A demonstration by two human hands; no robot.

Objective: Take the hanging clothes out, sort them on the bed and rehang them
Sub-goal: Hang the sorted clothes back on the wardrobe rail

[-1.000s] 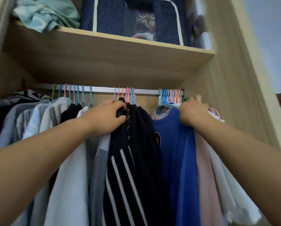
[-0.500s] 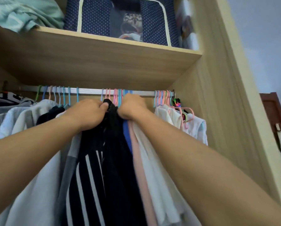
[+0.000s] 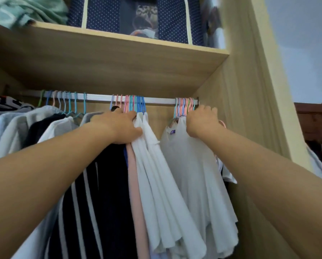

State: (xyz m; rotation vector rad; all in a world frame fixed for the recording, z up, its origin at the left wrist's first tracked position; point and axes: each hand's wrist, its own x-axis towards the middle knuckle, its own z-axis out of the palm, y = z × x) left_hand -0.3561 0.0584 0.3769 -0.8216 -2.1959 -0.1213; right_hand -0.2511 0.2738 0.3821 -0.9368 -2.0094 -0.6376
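Far left of the rail [image 3: 100, 97], a loose run of clothes [image 3: 16, 126] hung on pastel hangers, untouched, probably waiting their turn. Next came the packed middle bunch [image 3: 134, 165]: dark striped top, pink piece, white shirts, hooks crowded tight on the rail. The left hand [image 3: 119, 126] sat against the shoulders of that bunch just under the hooks, thumb toward the white shirts, likely bracing the group so it stayed together and clear of the gap. Its grip looked half-curled over the fabric; whether it truly clutched cloth or only pressed, couldn't tell. A bare stretch of rail separated this from the right bunch [image 3: 184, 107] of hangers at the wardrobe wall. The right hand [image 3: 203, 121] was up there, fingers curled over the hanger necks above a pale grey shirt [image 3: 190, 165], grip closed round them, seemingly to gather that set for lifting off. Nothing was out yet; all clothes hung in the wardrobe, bed not visible.
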